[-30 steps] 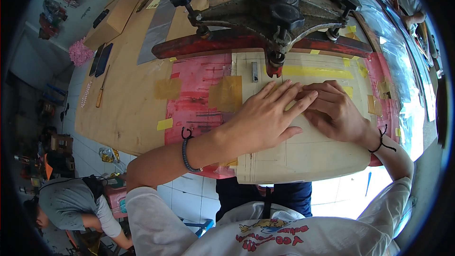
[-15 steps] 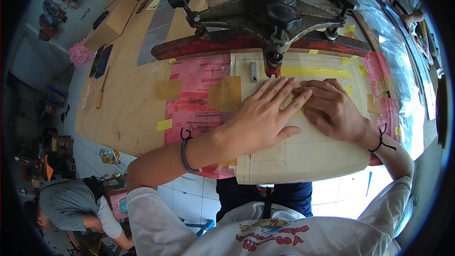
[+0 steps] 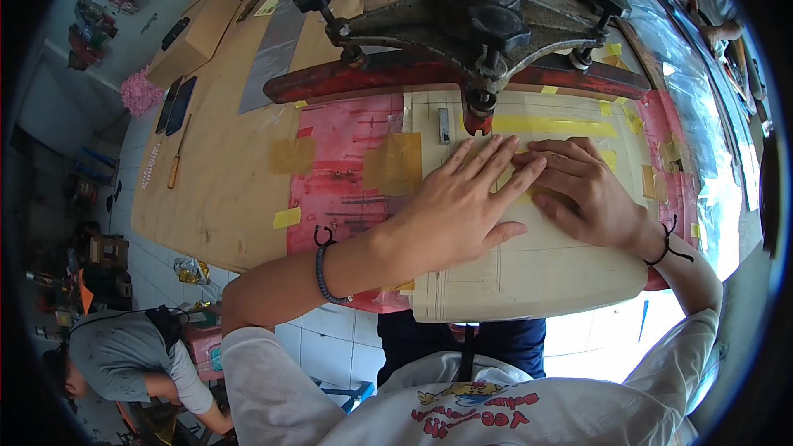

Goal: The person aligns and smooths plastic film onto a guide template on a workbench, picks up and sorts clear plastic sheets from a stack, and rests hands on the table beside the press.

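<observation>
My left hand (image 3: 477, 211) lies flat, fingers spread, on a beige sheet (image 3: 462, 293) marked with pencil lines. My right hand (image 3: 588, 190) rests on the same sheet with its fingers bent and its thumb apart. Its fingertips meet my left index finger; anything beneath them is hidden. Just beyond my fingertips stands the red-tipped foot (image 3: 478, 122) of a black machine head (image 3: 475, 29). A small grey metal block (image 3: 444, 125) sits left of that foot. Yellow tape (image 3: 553, 125) crosses the sheet behind my hands.
A red bar (image 3: 372, 74) spans the back of the sheet. Red film (image 3: 343, 124) with brown tape lies leftward. On the wooden table (image 3: 231, 190) are a wooden-handled tool (image 3: 176, 167) and a dark phone (image 3: 181, 106). A person (image 3: 124, 355) bends over at lower left.
The sheet, the metal block, the machine foot and both my hands have shifted very slightly right together. My hands keep the same pose.
</observation>
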The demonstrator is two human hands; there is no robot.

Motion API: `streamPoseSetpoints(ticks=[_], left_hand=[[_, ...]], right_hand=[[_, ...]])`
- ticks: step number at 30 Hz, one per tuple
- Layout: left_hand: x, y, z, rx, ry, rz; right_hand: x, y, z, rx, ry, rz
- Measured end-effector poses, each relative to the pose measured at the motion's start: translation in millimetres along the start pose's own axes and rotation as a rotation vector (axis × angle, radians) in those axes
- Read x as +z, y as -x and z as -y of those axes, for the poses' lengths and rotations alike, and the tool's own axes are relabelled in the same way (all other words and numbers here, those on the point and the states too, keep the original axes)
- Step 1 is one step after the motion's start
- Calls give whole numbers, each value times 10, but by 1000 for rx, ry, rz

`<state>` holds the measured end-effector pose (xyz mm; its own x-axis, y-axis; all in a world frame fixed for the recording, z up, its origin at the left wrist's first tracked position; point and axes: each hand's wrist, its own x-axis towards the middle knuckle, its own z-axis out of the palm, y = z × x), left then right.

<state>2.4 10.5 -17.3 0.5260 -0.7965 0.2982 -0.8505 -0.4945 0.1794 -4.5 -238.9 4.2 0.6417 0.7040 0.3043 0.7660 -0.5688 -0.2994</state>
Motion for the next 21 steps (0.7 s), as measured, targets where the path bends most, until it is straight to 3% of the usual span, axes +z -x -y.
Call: streamPoseSetpoints(ticks=[21], left_hand=[[8, 9, 4, -8, 20, -3]], right_hand=[[0, 2, -4, 19, -13, 20]])
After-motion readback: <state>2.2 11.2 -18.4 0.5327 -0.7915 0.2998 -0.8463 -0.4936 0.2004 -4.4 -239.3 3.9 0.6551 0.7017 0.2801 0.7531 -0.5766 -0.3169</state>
